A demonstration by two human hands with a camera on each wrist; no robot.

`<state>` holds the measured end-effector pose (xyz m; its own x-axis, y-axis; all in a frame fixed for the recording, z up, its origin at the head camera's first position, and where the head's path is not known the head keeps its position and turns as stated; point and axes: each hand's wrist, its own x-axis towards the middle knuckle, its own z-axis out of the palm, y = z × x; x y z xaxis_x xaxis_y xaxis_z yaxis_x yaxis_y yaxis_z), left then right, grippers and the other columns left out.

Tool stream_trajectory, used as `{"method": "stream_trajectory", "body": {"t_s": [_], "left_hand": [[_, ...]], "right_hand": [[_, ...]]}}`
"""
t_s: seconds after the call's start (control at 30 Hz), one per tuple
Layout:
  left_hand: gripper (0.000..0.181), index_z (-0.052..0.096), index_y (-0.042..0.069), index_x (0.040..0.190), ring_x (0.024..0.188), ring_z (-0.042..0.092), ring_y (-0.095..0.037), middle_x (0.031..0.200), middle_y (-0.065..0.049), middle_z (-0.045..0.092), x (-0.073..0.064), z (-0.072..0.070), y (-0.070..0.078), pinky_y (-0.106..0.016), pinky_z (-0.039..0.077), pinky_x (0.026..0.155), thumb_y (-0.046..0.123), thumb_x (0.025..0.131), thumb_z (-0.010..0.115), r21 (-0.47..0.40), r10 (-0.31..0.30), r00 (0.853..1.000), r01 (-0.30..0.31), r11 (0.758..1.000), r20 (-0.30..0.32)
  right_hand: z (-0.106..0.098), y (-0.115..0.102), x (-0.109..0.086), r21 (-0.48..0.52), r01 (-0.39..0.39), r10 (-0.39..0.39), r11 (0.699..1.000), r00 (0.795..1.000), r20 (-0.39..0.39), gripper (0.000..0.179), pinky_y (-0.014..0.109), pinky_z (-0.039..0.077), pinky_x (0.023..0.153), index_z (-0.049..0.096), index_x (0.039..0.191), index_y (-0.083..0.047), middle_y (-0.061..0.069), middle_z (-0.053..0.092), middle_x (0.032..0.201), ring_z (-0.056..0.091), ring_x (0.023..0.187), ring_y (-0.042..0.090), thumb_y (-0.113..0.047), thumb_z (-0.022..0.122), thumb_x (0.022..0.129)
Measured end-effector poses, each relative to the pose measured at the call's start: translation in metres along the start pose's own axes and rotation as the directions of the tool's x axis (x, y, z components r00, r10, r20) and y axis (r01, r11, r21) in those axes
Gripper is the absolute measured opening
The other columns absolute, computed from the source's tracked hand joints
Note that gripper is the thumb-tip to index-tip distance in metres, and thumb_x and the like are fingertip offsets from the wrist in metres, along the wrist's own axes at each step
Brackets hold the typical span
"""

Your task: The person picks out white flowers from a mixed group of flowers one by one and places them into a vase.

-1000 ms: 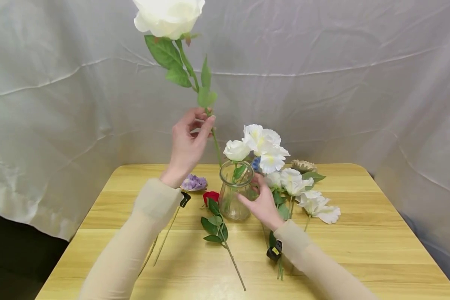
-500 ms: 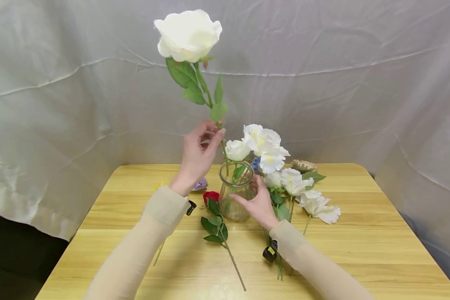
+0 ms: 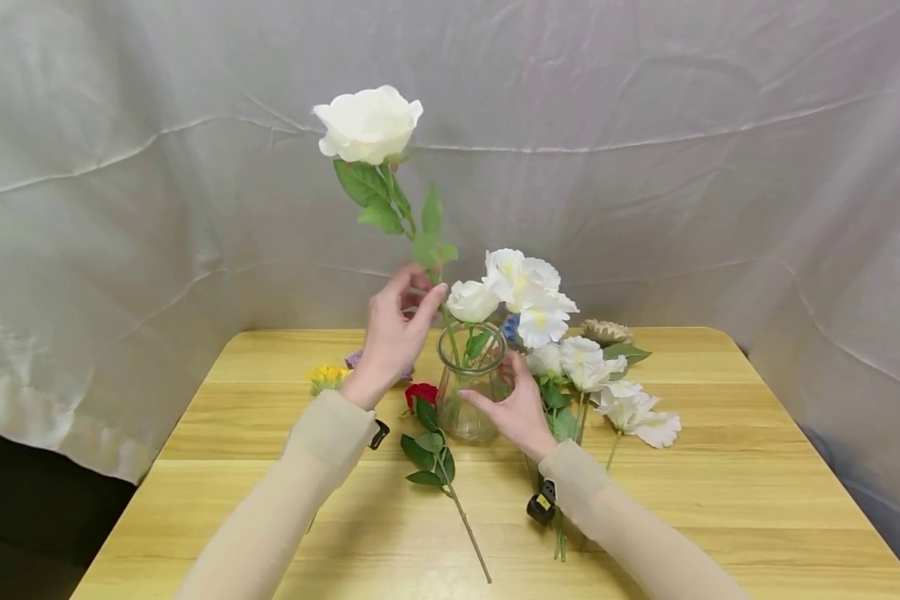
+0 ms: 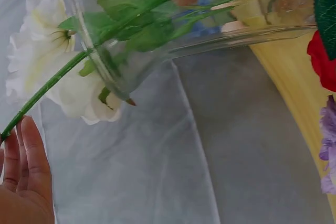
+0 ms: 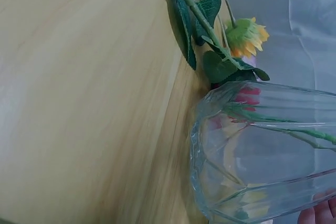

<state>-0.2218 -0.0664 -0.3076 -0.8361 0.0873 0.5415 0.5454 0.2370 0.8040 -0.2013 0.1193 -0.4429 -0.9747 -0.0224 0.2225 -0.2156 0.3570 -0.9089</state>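
Observation:
My left hand (image 3: 397, 333) pinches the green stem of a large white rose (image 3: 367, 125) between thumb and fingers. Its bloom leans left, high above the table, and the lower stem (image 4: 50, 83) passes through the mouth of a clear glass vase (image 3: 457, 421). The vase stands upright, with my right hand (image 3: 516, 408) holding its right side, thumb in front and fingers partly hidden behind the glass. A smaller white rose (image 3: 472, 301) and a ruffled white-and-yellow flower (image 3: 532, 292) rise at the vase's mouth.
On the wooden table (image 3: 390, 533), a red rose (image 3: 421, 395) lies left of the vase, near a yellow flower (image 3: 327, 377) and a purple one (image 3: 353, 360). Several white flowers (image 3: 585, 362) and a brownish bloom (image 3: 607, 332) lie on the right. Grey cloth (image 3: 645, 208) hangs behind.
My left hand has come down and slightly right, lowering the large white rose so its stem runs into the vase. My right hand stays at the vase, its thumb shifted slightly left.

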Motion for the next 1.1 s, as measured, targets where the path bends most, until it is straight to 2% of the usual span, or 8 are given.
{"method": "stream_trajectory", "body": {"t_s": [0.1,0.17,0.5,0.67,0.93,1.1], "left_hand": [[0.017,0.060,0.000,0.108,0.081,0.073,-0.039,0.097,-0.021,0.069,-0.003,0.000,-0.004,-0.041,0.064,0.070,0.015,0.100,0.062,0.008,-0.019,1.000,0.019,1.000,0.017],[0.016,0.060,0.001,0.107,0.081,0.073,-0.037,0.097,-0.021,0.069,-0.005,0.000,-0.007,-0.038,0.064,0.070,0.015,0.100,0.062,0.023,-0.026,0.999,0.025,0.999,0.024],[0.015,0.057,0.003,0.098,0.082,0.075,-0.032,0.091,-0.016,0.071,-0.016,0.002,-0.018,-0.032,0.061,0.067,0.017,0.100,0.062,0.150,-0.031,1.000,0.031,0.988,0.002],[0.015,0.057,0.004,0.096,0.084,0.075,-0.028,0.091,-0.014,0.072,-0.019,0.005,-0.024,-0.034,0.062,0.070,0.018,0.101,0.062,0.209,-0.034,0.999,0.031,0.977,0.009],[0.013,0.058,0.002,0.096,0.090,0.073,-0.031,0.093,-0.017,0.071,-0.023,0.010,-0.030,-0.040,0.063,0.082,0.014,0.099,0.063,0.228,-0.055,0.998,0.052,0.972,0.010],[0.012,0.060,0.003,0.097,0.098,0.072,-0.032,0.094,-0.016,0.072,-0.026,0.011,-0.032,-0.046,0.060,0.091,0.014,0.099,0.063,0.232,-0.084,0.996,0.073,0.970,0.036]], "right_hand": [[0.000,0.001,0.000,-0.009,0.014,-0.013,1.000,1.000,0.004,0.076,0.053,0.044,0.114,0.044,0.139,-0.005,0.017,0.056,0.134,0.054,0.130,0.038,-0.029,0.086,0.080],[0.000,0.002,0.000,-0.013,0.021,-0.021,1.000,1.000,0.005,0.075,0.053,0.044,0.114,0.044,0.138,-0.005,0.017,0.056,0.133,0.055,0.130,0.038,-0.029,0.086,0.081],[0.001,0.003,0.001,-0.024,0.042,-0.042,0.999,0.999,-0.006,0.074,0.051,0.045,0.114,0.046,0.136,-0.006,0.017,0.058,0.129,0.056,0.126,0.038,-0.028,0.087,0.079],[0.000,0.004,0.001,-0.036,0.043,-0.043,0.998,0.999,-0.005,0.075,0.051,0.045,0.113,0.045,0.137,-0.006,0.016,0.058,0.129,0.057,0.125,0.037,-0.029,0.087,0.079],[-0.002,0.004,0.001,-0.023,0.056,-0.056,0.998,0.998,0.006,0.075,0.053,0.045,0.112,0.045,0.139,-0.007,0.016,0.059,0.130,0.056,0.125,0.037,-0.029,0.086,0.080],[-0.002,0.004,0.001,-0.026,0.053,-0.053,0.998,0.999,0.010,0.076,0.053,0.045,0.112,0.044,0.139,-0.006,0.017,0.058,0.130,0.056,0.125,0.038,-0.029,0.086,0.080]]}}
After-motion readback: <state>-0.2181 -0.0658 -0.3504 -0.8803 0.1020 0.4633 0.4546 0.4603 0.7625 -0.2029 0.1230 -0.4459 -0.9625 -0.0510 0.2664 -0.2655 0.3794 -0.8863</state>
